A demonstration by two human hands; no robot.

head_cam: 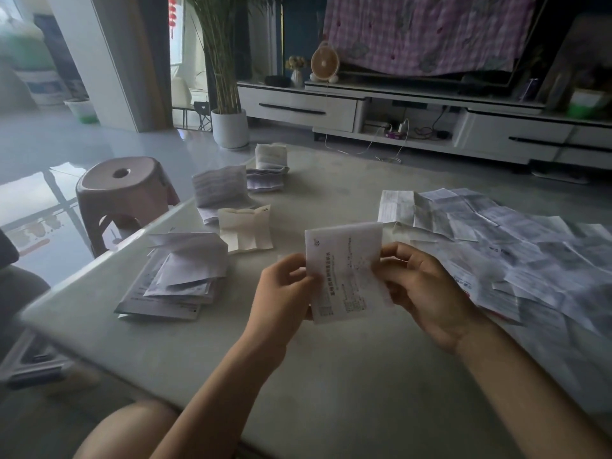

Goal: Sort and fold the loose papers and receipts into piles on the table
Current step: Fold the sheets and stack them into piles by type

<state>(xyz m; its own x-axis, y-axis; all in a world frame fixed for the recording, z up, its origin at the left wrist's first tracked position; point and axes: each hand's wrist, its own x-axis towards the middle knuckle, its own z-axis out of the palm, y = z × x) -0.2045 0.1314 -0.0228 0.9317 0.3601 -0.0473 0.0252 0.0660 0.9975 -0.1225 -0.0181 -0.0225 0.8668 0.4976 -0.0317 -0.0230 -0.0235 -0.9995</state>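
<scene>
One pale table (331, 376) fills most of the view. Across its right side sprawls a wide heap of loose papers (516, 260), unfolded and overlapping. On the left side lie folded piles: the biggest pile (178, 279) nearest the person, a creased cream sheet (246, 230) just beyond it, and two smaller stacks (220, 187) farther back. Above the table's middle a printed receipt (344, 270) is held upright, off the surface. The left hand (281, 293) pinches its left edge with curled fingers; the right hand (420, 293) pinches its right edge likewise.
</scene>
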